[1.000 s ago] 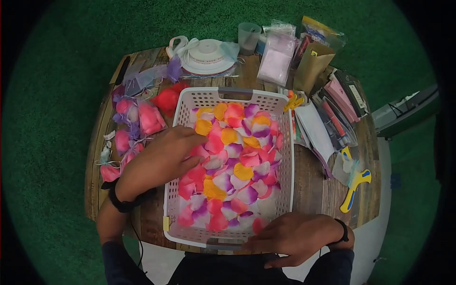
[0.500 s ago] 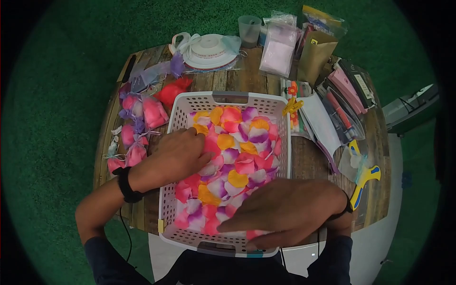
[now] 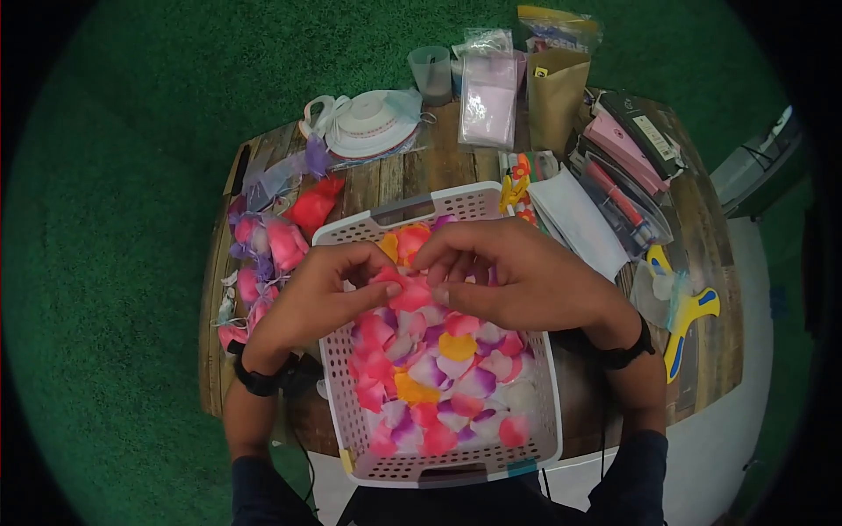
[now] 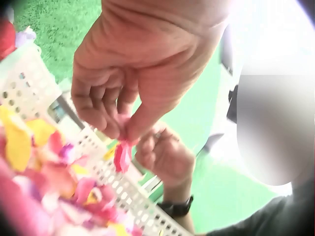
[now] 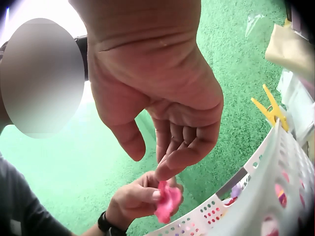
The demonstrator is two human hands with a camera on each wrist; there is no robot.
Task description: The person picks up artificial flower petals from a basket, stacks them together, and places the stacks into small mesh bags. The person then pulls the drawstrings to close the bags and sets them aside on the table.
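Many petals (image 3: 426, 370): in white basket (image 3: 545, 412);
Left hand (image 3: 324, 294): pinches one pink petal (image 5: 170, 202);
Right hand (image 3: 513, 280): fingers relaxed, near it

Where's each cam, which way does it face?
Head: worn on head, facing forward and down at white basket; left hand, right hand and sleeves show.
Left wrist: palm side, looking past left hand at its pinched pink petal; right hand, sleeve beyond.
Right wrist: palm side, looking past right hand towards left hand; sleeve shows.
Wrist views share pink petal, both hands, white basket.

Craft workspace, ribbon reel (image 3: 373, 118), petals (image 3: 457, 346)
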